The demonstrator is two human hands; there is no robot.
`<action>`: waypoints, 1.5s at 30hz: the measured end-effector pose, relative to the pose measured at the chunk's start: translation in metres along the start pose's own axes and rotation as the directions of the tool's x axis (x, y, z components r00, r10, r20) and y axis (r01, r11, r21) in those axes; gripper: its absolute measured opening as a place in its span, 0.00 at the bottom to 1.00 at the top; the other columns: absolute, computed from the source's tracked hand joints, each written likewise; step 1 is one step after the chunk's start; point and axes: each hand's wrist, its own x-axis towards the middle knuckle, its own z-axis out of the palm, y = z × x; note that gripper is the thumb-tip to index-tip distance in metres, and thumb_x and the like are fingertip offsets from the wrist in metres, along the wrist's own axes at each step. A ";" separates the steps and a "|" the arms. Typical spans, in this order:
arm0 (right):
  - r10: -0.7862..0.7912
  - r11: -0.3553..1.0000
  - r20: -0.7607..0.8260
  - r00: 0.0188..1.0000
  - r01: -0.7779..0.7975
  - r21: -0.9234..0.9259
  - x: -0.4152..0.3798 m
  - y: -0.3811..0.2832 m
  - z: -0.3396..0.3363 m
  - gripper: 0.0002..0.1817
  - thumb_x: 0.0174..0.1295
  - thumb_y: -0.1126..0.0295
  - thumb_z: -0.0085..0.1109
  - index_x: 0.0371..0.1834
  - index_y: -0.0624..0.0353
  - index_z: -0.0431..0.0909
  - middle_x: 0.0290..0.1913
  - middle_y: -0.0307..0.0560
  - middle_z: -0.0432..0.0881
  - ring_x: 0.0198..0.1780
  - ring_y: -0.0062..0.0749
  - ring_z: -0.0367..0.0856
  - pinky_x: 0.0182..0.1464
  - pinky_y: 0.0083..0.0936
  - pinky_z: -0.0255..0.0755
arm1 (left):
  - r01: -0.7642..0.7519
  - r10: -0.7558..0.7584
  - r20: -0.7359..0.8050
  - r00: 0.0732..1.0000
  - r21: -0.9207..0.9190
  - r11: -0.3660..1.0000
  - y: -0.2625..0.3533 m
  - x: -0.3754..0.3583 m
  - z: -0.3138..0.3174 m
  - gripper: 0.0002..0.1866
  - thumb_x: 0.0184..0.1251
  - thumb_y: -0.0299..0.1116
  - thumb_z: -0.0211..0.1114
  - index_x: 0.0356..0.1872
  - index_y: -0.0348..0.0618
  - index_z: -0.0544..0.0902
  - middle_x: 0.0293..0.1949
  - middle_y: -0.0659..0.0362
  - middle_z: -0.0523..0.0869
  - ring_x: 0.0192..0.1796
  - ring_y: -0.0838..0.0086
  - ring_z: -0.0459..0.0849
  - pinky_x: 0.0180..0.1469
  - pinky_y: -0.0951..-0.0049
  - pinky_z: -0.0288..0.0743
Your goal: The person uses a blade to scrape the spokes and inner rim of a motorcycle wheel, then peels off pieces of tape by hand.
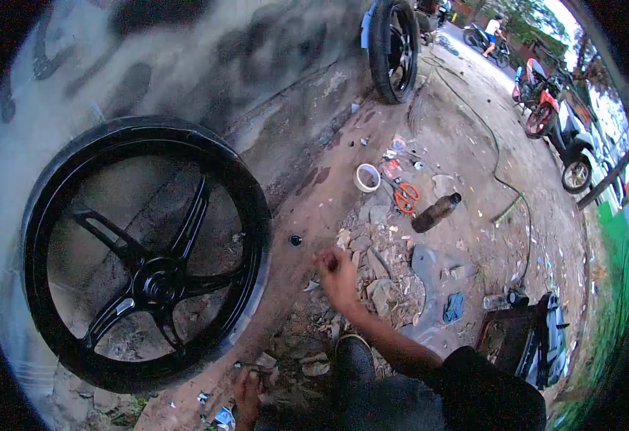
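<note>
A glossy black five-spoke motorcycle wheel leans against the wall on my left. My right hand is in the air to the right of its rim, fingers curled together. A dark spot shows between those fingers, but I cannot make out what it is. Low in the view, my left hand is near the wheel's lower right edge, its fingers bent inward; whatever they hold is too small to name. A small round black piece lies on the ground between the wheel and my right hand.
Ahead lie a tape roll, orange-handled scissors and a dark bottle. Rubble covers the ground by my shoe. A second wheel leans farther off. A hose crosses the dirt; parked motorbikes stand right.
</note>
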 end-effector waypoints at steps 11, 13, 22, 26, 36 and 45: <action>-0.259 0.966 0.809 0.527 0.166 0.201 -0.081 -0.143 -0.027 0.25 0.68 0.57 0.68 0.65 0.53 0.78 0.59 0.54 0.78 0.58 0.49 0.80 0.63 0.39 0.73 | -0.509 0.509 0.094 0.855 -0.028 0.860 0.171 0.018 0.027 0.19 0.82 0.38 0.54 0.55 0.29 0.83 0.65 0.48 0.79 0.68 0.60 0.77 0.70 0.63 0.67; -0.286 0.954 0.839 0.462 0.216 0.206 -0.079 -0.163 -0.021 0.30 0.64 0.56 0.72 0.68 0.53 0.76 0.67 0.56 0.76 0.65 0.53 0.78 0.69 0.44 0.69 | -0.518 0.519 0.058 0.853 -0.038 0.855 0.171 0.017 0.024 0.20 0.83 0.39 0.53 0.55 0.29 0.83 0.67 0.47 0.78 0.69 0.60 0.76 0.71 0.62 0.66; -0.288 0.956 0.885 0.366 0.159 0.246 -0.087 -0.180 0.015 0.19 0.70 0.60 0.66 0.57 0.61 0.83 0.51 0.56 0.88 0.52 0.51 0.88 0.58 0.41 0.78 | -0.412 0.413 -0.029 0.910 -0.176 0.894 0.158 0.011 0.012 0.22 0.84 0.42 0.51 0.55 0.30 0.84 0.69 0.48 0.76 0.68 0.63 0.76 0.71 0.63 0.67; -0.220 0.968 0.862 0.457 -0.008 0.252 -0.086 -0.185 0.024 0.16 0.76 0.63 0.58 0.57 0.62 0.80 0.38 0.50 0.89 0.38 0.37 0.90 0.45 0.32 0.82 | -0.197 0.194 -0.039 0.980 -0.255 0.947 0.168 0.011 0.003 0.20 0.84 0.40 0.54 0.58 0.31 0.82 0.63 0.50 0.81 0.60 0.72 0.80 0.63 0.70 0.73; -0.092 0.874 0.834 0.544 -0.357 0.329 -0.010 -0.258 0.065 0.14 0.82 0.62 0.47 0.46 0.63 0.76 0.26 0.40 0.80 0.23 0.20 0.77 0.28 0.20 0.71 | -0.332 0.453 -0.255 0.854 0.403 0.853 0.225 0.038 -0.015 0.17 0.77 0.29 0.63 0.63 0.38 0.77 0.33 0.56 0.85 0.35 0.83 0.82 0.40 0.77 0.78; -0.017 0.910 0.949 0.314 -0.389 0.145 0.031 -0.268 0.083 0.16 0.80 0.57 0.51 0.43 0.59 0.80 0.21 0.36 0.74 0.19 0.16 0.68 0.19 0.18 0.56 | -0.415 0.618 -0.129 0.776 0.633 0.653 0.234 0.063 -0.012 0.30 0.76 0.33 0.62 0.76 0.46 0.67 0.32 0.42 0.88 0.32 0.53 0.90 0.34 0.58 0.82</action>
